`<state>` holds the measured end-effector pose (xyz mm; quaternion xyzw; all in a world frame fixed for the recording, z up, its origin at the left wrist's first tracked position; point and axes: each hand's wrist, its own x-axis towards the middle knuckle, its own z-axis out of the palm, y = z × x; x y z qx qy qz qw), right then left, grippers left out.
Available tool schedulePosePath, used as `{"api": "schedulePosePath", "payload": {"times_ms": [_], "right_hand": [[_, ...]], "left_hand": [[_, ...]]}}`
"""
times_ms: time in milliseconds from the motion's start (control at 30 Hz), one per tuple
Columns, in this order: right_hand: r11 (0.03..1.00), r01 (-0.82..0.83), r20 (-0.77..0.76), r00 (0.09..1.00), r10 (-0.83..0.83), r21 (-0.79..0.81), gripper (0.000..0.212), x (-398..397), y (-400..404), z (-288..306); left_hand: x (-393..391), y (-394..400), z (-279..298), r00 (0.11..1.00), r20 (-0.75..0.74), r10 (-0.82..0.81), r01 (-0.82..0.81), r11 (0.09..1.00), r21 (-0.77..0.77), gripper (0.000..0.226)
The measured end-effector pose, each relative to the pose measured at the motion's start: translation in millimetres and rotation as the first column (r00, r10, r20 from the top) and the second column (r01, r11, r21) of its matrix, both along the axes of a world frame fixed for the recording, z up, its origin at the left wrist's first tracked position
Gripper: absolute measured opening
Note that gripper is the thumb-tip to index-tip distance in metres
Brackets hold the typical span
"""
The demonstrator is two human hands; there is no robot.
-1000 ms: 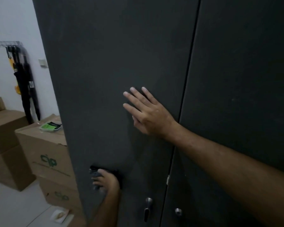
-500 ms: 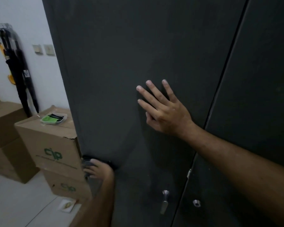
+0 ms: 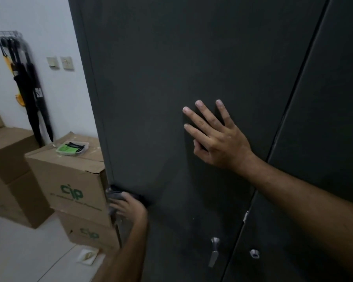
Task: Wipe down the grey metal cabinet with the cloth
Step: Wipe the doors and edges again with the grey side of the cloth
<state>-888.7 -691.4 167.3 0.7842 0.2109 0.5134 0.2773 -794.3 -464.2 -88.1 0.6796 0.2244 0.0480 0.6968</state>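
Left hand (image 3: 128, 206) was low at the cabinet's left edge, fingers curled over the dark cloth (image 3: 118, 193) and pressing it to the grey metal cabinet (image 3: 171, 68), right beside the cardboard boxes (image 3: 69, 180); we judged we were working the door's margin there. Further right, our right hand (image 3: 216, 139) lay flat on the same door, fingers spread and holding nothing, probably to steady the door above its handle (image 3: 214, 251)
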Motion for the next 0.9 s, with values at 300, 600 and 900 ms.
{"api": "schedulePosePath", "payload": {"times_ms": [300, 600, 900], "right_hand": [[1.000, 0.002, -0.005, 1.000, -0.002, 0.006, 0.040, -1, 1, 0], [1.000, -0.001, -0.002, 1.000, 0.001, 0.005, 0.040, -1, 0, 1], [1.000, -0.002, 0.008, 1.000, 0.002, 0.008, 0.039, 1, 0, -1]], "left_hand": [[17, 28, -16, 0.950, -0.312, 0.025, -0.129, 0.940, -0.316, 0.072], [38, 10, 133, 0.912, 0.365, 0.187, -0.232, 0.969, 0.082, 0.065], [6, -2, 27, 0.879, 0.476, 0.024, -0.135, 0.970, 0.201, 0.048]]}}
